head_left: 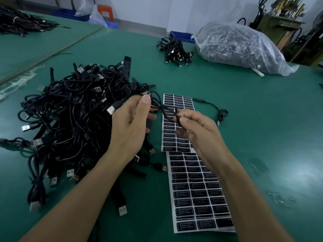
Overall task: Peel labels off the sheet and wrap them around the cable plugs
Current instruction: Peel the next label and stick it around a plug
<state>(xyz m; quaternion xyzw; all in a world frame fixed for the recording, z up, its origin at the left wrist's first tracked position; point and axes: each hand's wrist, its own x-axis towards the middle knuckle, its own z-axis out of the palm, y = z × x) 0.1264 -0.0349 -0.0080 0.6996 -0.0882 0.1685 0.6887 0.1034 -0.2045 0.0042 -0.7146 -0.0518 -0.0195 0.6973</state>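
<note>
The label sheet (197, 186) lies flat on the bench (271, 137) right in front of you and runs away under your right wrist. Most rows of black labels look unpeeled. Risk no. 1: your right forearm hangs just over the sheet, so a dragged wrist could curl an edge or skew it.

Above the sheet's far half, both hands work one cable (157, 102). Your left hand (130, 126) has its thumb up and its fingers (146, 102) curled on the looped cord, w/ a silver plug (111, 109) poking out toward the pile. On your right hand (197, 131) the fingers (185, 122) are pinched narrow on a small dark bit at the cord's knot. It could be a tie, a cable end or a label; it's too blurred to tell.

Risk no. 2, my guess: if it's a label, it may stick to itself or your fingertips before it reaches the plug. If it's a tie, a hard pull just tightens the knot.

Risk no. 3: the pile of cables (73, 119) sits just left of your left hand. The held loop is near enough to snag a neighbour & drag it out.

Further off, one loose cable (213, 109) lies just beside the sheet's far right corner. A small bundle (174, 51) and a clear bag (237, 46) sit well apart at the far side.
</note>
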